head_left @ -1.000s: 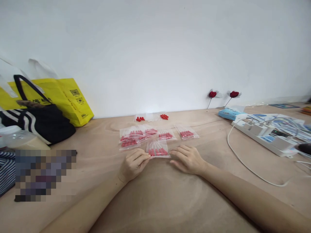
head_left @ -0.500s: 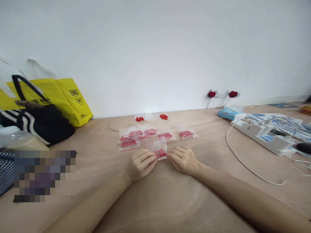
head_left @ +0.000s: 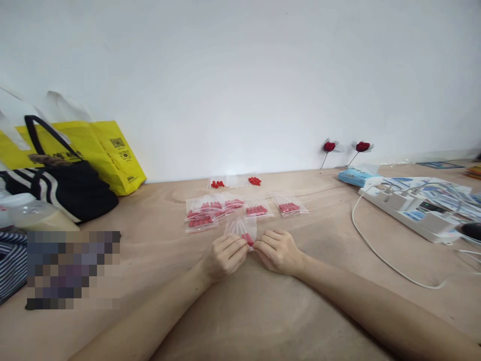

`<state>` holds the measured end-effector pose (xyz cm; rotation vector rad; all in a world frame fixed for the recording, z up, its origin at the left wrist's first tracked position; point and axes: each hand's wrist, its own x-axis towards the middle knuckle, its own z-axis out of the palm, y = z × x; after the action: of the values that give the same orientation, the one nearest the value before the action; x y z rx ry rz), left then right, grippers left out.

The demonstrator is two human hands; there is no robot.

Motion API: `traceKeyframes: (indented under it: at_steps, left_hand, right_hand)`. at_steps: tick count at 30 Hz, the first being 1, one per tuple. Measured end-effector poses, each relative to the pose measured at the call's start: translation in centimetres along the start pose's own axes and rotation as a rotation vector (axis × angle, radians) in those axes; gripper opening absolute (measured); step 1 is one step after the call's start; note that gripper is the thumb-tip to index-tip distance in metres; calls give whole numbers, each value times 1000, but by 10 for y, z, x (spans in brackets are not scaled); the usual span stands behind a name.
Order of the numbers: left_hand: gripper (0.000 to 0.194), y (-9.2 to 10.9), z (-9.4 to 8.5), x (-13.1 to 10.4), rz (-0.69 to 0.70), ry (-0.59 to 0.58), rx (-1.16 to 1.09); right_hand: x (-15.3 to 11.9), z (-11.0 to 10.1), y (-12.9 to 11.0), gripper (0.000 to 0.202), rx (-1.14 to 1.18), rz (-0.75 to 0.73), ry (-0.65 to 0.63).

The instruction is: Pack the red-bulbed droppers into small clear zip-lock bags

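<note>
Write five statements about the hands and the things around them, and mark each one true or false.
1. The left hand and right hand both touch the nearest plastic bag. True.
2. The pieces inside that bag are green. False: the visible pieces are red.
3. The yellow bag stands partly behind the black bag. True.
4. The power strip lies to the left of the hands. False: the power strip lies to their right.
5. Three flowers show in front of the wall. False: there are two flowers.
</note>
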<state>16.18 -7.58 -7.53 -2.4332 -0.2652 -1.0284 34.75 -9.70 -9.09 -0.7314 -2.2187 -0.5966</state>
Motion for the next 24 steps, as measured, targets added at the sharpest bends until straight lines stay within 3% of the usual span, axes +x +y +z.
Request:
traceKeyframes:
  at_steps: [6,14,24]
  left_hand:
    - [11,-1,0,-4,12,12,31]
    - [10,-9,-20,-14,72,8,106]
    - [9,-16,-23,-26,-50,-51,125]
  right_hand:
    - [-1,-1,0,18,-9,-12,-1]
    - [-5,-7,7,14,37,4,1]
    - [-13,-8,12,15,80,72,-23]
